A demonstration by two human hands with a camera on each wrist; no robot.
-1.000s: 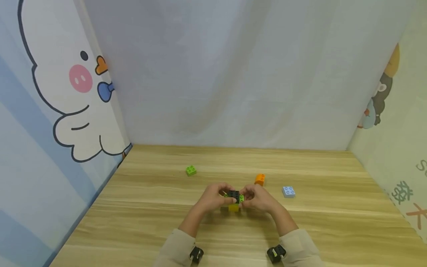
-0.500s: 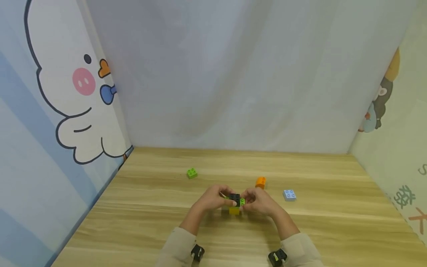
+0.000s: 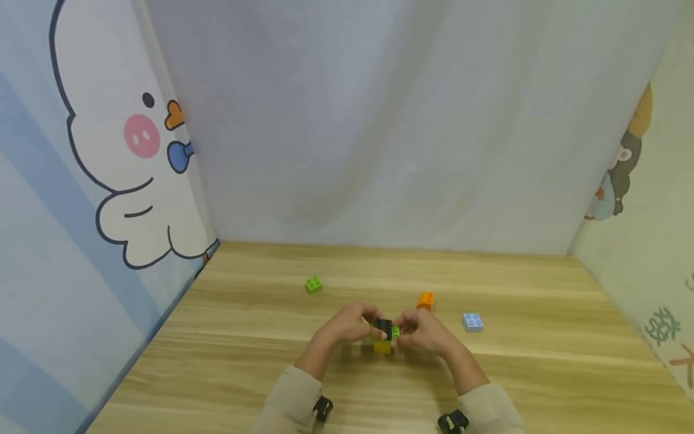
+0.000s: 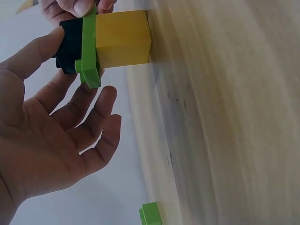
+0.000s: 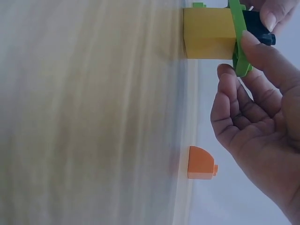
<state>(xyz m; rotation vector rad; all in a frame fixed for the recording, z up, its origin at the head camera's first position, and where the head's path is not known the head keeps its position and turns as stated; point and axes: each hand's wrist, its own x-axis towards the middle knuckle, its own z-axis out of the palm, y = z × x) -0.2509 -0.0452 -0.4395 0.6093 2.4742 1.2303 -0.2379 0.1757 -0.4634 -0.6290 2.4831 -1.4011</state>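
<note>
Only the right wall (image 3: 650,253) carries writing: large green and orange characters near its lower edge, cut off by the frame and too partial to read. The bricks and the table show no readable text or numbers.

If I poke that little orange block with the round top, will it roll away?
Probably not: the orange block sits on a flat base on the table, so it would likely slide. It looks like stiff, light plastic, easily pushed.

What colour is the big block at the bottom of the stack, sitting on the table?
Yellow. The bottom block shows best in the right wrist view.
</note>
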